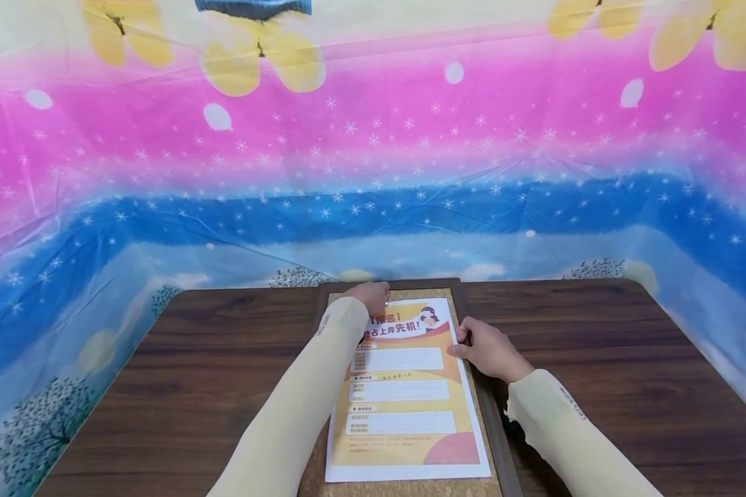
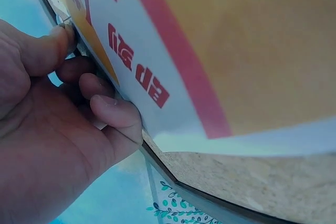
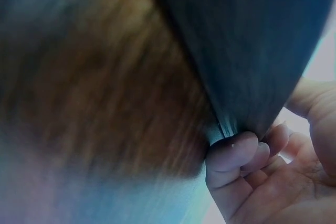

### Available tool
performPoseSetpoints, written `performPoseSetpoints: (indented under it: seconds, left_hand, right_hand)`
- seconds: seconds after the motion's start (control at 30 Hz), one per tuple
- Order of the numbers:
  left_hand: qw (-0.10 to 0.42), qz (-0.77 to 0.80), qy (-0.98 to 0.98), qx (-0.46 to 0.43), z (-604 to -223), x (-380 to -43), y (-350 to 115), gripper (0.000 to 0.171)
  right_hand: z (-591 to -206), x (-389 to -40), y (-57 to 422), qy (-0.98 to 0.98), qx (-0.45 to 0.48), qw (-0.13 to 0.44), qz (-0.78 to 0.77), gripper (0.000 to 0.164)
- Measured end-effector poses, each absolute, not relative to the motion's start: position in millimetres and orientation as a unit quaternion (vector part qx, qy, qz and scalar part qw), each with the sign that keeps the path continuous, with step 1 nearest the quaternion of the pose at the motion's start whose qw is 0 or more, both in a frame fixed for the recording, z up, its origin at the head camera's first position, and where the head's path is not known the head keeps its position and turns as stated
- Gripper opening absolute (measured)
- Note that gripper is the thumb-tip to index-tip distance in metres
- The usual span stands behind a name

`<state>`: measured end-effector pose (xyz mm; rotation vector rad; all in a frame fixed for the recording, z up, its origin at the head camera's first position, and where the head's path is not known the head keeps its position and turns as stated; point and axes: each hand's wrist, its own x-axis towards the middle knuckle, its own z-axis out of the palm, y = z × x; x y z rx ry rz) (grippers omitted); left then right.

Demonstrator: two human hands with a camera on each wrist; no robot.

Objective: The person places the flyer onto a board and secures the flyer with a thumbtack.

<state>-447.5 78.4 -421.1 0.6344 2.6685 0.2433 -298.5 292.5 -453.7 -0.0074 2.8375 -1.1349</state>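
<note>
A printed poster [image 1: 404,472], yellow and white with red lettering, lies over a cork board [image 1: 456,489] in a dark frame. At the poster's top edge, my left hand [image 1: 369,297] pinches a small shiny pushpin [image 2: 65,20] between thumb and finger, its other fingers curled against the board's edge. Most of the pin is hidden by the thumb. My right hand [image 1: 490,351] grips the board's right side, thumb toward the poster's edge. The right wrist view shows its fingers [image 3: 233,153] curled at the dark frame [image 3: 231,51].
The board rests on a dark wooden table [image 1: 224,359], whose surface extends to both sides. A pink and blue patterned cloth [image 1: 373,152] hangs behind the table and along its sides.
</note>
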Motion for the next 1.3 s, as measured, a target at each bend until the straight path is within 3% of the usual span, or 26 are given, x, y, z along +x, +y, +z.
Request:
performPoseSetpoints:
  seconds: [0.7, 1.3]
  left_hand:
    - [0.175, 0.090, 0.957, 0.213, -428, -448, 80, 0.029]
    - [0.188, 0.128, 0.951, 0.207, -435, -455, 78, 0.016]
  right_hand:
    - [-454, -297, 292, 0.926, -0.003, 0.040, -0.376, 0.025]
    - [-455, -297, 291, 0.926, -0.009, 0.036, -0.375, 0.025]
